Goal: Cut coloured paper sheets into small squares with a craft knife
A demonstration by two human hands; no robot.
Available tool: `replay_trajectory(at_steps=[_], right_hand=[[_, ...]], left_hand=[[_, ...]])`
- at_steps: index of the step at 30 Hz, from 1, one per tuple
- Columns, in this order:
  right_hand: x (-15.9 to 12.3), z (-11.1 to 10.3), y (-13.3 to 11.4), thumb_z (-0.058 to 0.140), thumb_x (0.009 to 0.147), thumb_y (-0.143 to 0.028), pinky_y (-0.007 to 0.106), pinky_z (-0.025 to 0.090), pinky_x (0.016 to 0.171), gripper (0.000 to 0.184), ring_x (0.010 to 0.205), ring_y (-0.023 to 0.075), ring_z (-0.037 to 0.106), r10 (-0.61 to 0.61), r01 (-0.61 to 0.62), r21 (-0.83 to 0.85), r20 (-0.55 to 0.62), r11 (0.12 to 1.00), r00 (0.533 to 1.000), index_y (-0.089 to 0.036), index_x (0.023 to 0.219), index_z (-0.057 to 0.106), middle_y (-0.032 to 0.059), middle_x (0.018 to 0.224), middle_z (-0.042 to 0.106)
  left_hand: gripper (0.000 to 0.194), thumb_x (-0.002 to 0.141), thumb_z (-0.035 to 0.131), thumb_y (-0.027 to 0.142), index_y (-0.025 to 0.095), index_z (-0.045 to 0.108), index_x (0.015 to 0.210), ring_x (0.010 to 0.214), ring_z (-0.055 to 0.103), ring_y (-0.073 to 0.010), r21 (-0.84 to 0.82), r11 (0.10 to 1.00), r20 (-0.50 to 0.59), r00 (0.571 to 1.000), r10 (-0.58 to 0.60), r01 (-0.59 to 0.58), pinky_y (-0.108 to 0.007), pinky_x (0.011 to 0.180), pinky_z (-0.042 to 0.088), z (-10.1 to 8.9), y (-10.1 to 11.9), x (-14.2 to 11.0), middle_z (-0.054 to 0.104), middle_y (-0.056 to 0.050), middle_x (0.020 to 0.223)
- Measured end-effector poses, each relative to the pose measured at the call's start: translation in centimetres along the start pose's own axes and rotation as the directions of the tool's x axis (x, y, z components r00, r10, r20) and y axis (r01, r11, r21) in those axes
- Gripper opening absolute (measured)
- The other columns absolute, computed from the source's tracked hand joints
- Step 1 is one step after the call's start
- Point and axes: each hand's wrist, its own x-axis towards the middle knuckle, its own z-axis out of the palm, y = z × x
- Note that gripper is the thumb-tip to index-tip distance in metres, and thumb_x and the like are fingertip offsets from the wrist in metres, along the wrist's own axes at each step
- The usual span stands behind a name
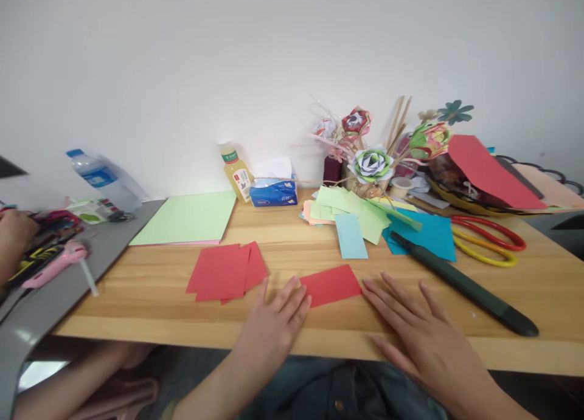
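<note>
A red paper rectangle (333,285) lies flat on the wooden table in front of me. My left hand (276,323) rests at its left end, fingers stretched out with the fingertips over the paper's edge. On the other side, my right hand (410,323) lies with spread fingers, its fingertips at or just beside the paper's right edge. Left of my left hand is a small overlapping pile of red paper squares (219,273). Beyond my right hand lies a dark green pen-shaped tool (465,283), slanting across the table.
Behind are green paper slips (369,216), a light blue slip (350,236), blue paper (433,234), scissors (490,259) with red and yellow handles, paper flowers (371,163), a tissue pack (274,192) and a yellowish bottle (237,174). Another person's hand (18,237) is at far left, near a pink glue gun (59,265).
</note>
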Motion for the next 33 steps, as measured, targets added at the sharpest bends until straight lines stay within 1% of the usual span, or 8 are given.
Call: replay_trajectory(at_steps=[5,11,15,19,24,28,30,33], right_hand=[[1.3,-1.1,-2.6,0.046,0.085,-0.048,0.051,0.024,0.104,0.066,0.128,0.0266,0.038,0.069,-0.072,-0.018,-0.131,0.997,0.989,-0.009,0.137,0.035,0.0146,0.136,0.045],[3.1,-0.9,-7.1,0.05,0.084,-0.048,0.04,0.043,0.095,0.057,0.115,0.0231,0.052,-0.096,0.105,0.095,-0.088,0.99,0.991,-0.006,0.122,0.053,0.0151,0.125,0.055],[1.8,-0.4,-4.2,0.045,0.09,-0.033,0.044,0.036,0.101,0.039,0.113,0.0203,0.055,0.009,-0.003,0.064,-0.106,0.998,0.994,-0.011,0.121,0.055,0.0126,0.12,0.06],[0.5,-0.5,-1.1,0.042,0.091,-0.028,0.046,0.033,0.104,0.035,0.114,0.0191,0.053,-0.006,0.006,0.0,-0.097,1.0,0.995,-0.016,0.121,0.054,0.009,0.12,0.06],[-0.4,-0.8,0.8,0.039,0.09,-0.027,0.045,0.038,0.099,0.036,0.114,0.0235,0.053,0.113,-0.147,-0.094,-0.302,0.985,0.947,-0.012,0.118,0.056,0.0129,0.119,0.061],[-1.8,-0.7,3.9,0.031,0.09,-0.033,0.052,0.035,0.097,0.051,0.125,0.0369,0.039,0.354,-0.408,-0.183,-0.267,0.894,0.896,0.002,0.122,0.05,0.0259,0.131,0.047],[-2.6,0.1,5.6,0.028,0.09,-0.038,0.053,0.037,0.094,0.057,0.122,0.0409,0.039,0.394,-0.435,-0.226,-0.205,0.872,0.896,0.006,0.12,0.05,0.0303,0.128,0.047],[-3.8,1.6,7.6,0.026,0.09,-0.038,0.049,0.04,0.092,0.057,0.114,0.0377,0.048,0.336,-0.358,-0.239,-0.13,0.903,0.933,0.005,0.118,0.051,0.0293,0.121,0.052]], left_hand=[[0.036,0.096,0.031,0.015,0.012,0.046,0.128,0.13,0.035,-0.0208,-0.061,0.992,-0.009,0.994,0.111,-0.111,-0.041,0.104,0.031,0.5,-0.5,-0.1,0.047,-0.008,0.136],[0.034,0.093,0.042,0.016,0.01,0.05,0.126,0.122,0.047,-0.0166,-0.134,0.99,-0.003,0.999,0.053,-0.053,-0.028,0.102,0.037,1.2,-0.2,-0.1,0.052,-0.008,0.131],[0.034,0.092,0.043,0.015,0.012,0.051,0.126,0.125,0.044,-0.0154,-0.187,0.981,-0.008,0.998,0.059,-0.06,-0.027,0.105,0.035,1.0,-0.8,-0.1,0.051,-0.006,0.132],[0.038,0.092,0.04,0.011,0.015,0.048,0.128,0.125,0.044,-0.014,-0.215,0.976,-0.02,0.999,0.043,-0.046,-0.027,0.103,0.037,1.4,-0.8,-0.4,0.051,-0.005,0.133],[0.029,0.085,0.05,0.014,0.016,0.06,0.112,0.106,0.058,-0.0215,-0.184,0.972,-0.137,0.975,-0.176,0.149,-0.036,0.092,0.047,0.9,1.1,-1.4,0.064,-0.01,0.112],[0.03,0.086,0.048,0.016,0.016,0.059,0.113,0.091,0.06,-0.0185,-0.367,0.89,-0.128,0.933,-0.338,0.272,-0.032,0.078,0.052,-0.8,0.5,-0.9,0.064,-0.009,0.097],[0.033,0.089,0.039,0.011,0.016,0.059,0.114,0.101,0.058,-0.0155,-0.476,0.853,-0.134,0.94,-0.314,0.217,-0.029,0.086,0.049,-1.2,-0.9,0.1,0.064,-0.007,0.106],[0.036,0.092,0.034,0.01,0.018,0.057,0.118,0.122,0.045,-0.0133,-0.51,0.859,-0.062,0.993,-0.098,0.053,-0.029,0.102,0.037,-1.3,-3.0,2.3,0.059,-0.001,0.123]])
